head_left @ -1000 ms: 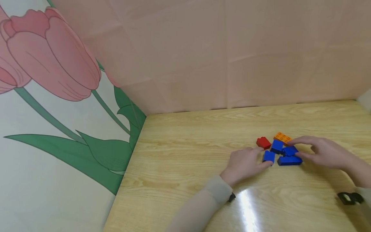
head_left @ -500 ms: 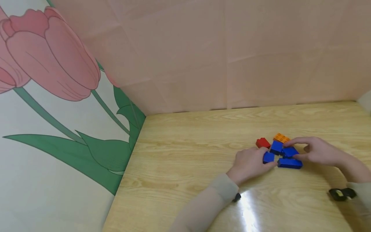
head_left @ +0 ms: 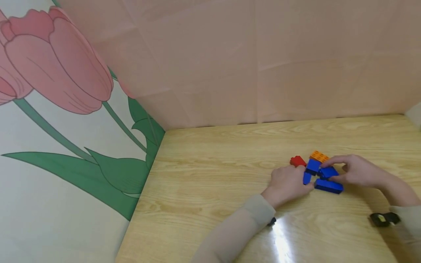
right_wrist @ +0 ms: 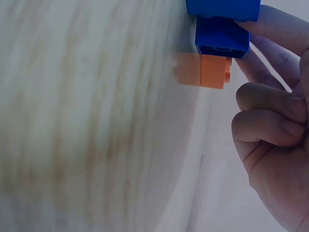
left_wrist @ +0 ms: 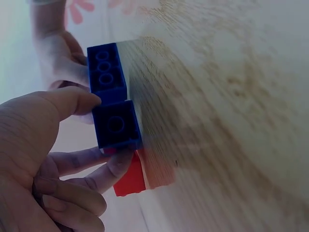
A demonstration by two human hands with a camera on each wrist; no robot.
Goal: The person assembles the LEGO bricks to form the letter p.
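In the head view my left hand (head_left: pixel 287 185) pinches a small blue brick (head_left: pixel 307 178) between thumb and fingers. Its hollow underside faces the left wrist camera, where the same blue brick (left_wrist: pixel 116 124) sits between thumb tip and fingertips. My right hand (head_left: pixel 363 171) holds another blue brick (head_left: pixel 329 172) by thumb and index finger, its other fingers curled in the right wrist view. A long blue brick (head_left: pixel 329 186) lies just in front of it. Between the hands and slightly behind is a further blue brick (head_left: pixel 313 166).
A red brick (head_left: pixel 297 161) lies behind my left hand, and an orange studded brick (head_left: pixel 319 156) at the back of the cluster. The wooden table (head_left: pixel 204 175) meets a pink-draped wall (head_left: pixel 210 65) behind and a tulip-patterned panel (head_left: pixel 82 138) at left.
My left hand has moved right, and its small blue brick has turned and shows narrower. The long blue brick has shifted slightly nearer and angled. My right hand has edged left.
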